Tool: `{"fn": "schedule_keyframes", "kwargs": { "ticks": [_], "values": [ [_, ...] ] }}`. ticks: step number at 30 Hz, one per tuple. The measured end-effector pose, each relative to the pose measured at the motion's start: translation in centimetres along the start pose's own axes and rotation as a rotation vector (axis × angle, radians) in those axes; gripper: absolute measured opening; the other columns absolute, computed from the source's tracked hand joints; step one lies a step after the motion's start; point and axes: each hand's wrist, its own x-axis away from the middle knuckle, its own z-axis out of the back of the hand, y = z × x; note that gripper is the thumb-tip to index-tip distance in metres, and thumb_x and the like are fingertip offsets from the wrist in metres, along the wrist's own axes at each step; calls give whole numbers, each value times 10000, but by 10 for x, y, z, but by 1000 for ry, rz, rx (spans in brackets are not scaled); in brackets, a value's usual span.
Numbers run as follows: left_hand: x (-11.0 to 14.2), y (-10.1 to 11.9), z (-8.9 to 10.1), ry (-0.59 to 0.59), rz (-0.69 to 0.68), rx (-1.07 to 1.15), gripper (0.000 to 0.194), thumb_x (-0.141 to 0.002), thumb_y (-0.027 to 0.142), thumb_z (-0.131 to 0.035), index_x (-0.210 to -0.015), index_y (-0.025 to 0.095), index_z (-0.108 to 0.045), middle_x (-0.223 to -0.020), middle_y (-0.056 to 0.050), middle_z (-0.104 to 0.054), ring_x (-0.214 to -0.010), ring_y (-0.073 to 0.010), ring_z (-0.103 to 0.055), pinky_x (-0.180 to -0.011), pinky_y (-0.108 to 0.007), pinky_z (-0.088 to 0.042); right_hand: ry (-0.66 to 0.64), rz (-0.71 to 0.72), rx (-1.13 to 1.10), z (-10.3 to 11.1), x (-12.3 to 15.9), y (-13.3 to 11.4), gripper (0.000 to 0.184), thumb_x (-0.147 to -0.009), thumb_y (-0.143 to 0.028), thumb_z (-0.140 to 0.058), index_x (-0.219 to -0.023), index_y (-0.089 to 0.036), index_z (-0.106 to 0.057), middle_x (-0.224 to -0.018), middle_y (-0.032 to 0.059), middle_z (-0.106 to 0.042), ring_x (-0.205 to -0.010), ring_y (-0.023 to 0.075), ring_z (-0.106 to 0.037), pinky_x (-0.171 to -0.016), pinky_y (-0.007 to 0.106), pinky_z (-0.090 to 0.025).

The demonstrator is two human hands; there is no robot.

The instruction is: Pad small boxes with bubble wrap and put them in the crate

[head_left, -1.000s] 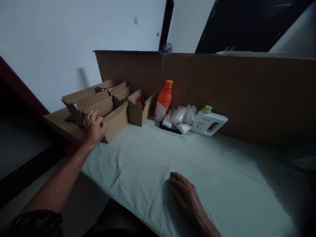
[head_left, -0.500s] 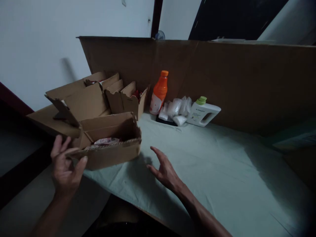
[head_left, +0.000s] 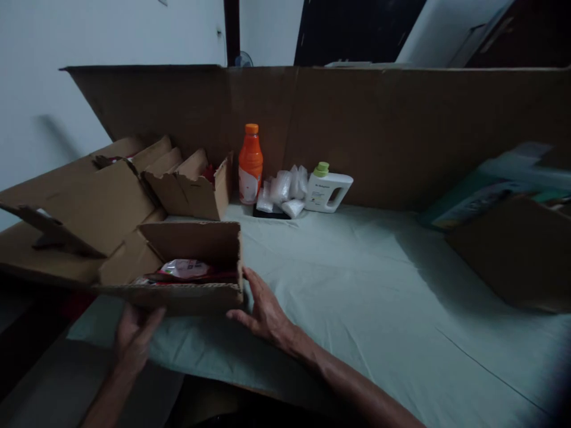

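An open cardboard box [head_left: 178,301] sits at the left front of the table, with a clear-and-red plastic packet [head_left: 185,268] inside. My left hand [head_left: 135,336] grips its lower front left, the fingers partly hidden beneath it and the thumb on the front. At the box's right end, my right hand [head_left: 263,306] holds the corner between its fingers and thumb. Behind it stands another cardboard box [head_left: 191,193] with something red inside. Large cardboard flaps [head_left: 107,205] spread out at the left.
An orange bottle [head_left: 250,163], bubble-wrapped items [head_left: 281,187] on a dark flat piece and a white jug [head_left: 329,191] with a green cap line the back. A cardboard panel [head_left: 357,131] rises behind. At right are a teal bottle [head_left: 468,199] and a brown box [head_left: 513,255]. Pale green cloth [head_left: 357,285] covers the table.
My view has turned right. My right hand has come to the box's right end, and my left hand has slid under its front. The box has shifted right and nearer, relative to the orange bottle.
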Motion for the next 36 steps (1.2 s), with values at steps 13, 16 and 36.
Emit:
{"fn": "schedule_keyframes", "kwargs": {
  "ticks": [13, 16, 36],
  "values": [
    [19, 66, -202, -731, -38, 320, 697, -807, 257, -673, -1445, 187, -402, -1478, -164, -506, -1382, -311, -490, -1168, -474, -381, 530, -528, 203, 164, 114, 56, 477, -738, -616, -670, -907, -171, -697, -957, 129, -741, -899, 329, -669, -793, 452, -546],
    [25, 74, -222, -745, -73, 355, 713, -785, 200, -663, -1451, 186, -408, -1434, -156, -544, -1367, -311, -498, -1151, -468, -401, 548, -557, 243, 179, 127, 69, 496, -724, -639, -667, -911, -181, -702, -926, 120, -744, -859, 316, -675, -736, 423, -550],
    [9, 41, -211, -331, 122, 166, 409, -715, 324, -633, -1097, 186, -683, -1065, -83, -732, -1051, -289, -672, -906, -379, -553, 216, -127, 513, 287, -59, 112, 315, -849, -244, -570, -1093, -251, -770, -1389, 111, -625, -1184, 301, -653, -966, 483, -564]
  ]
}}
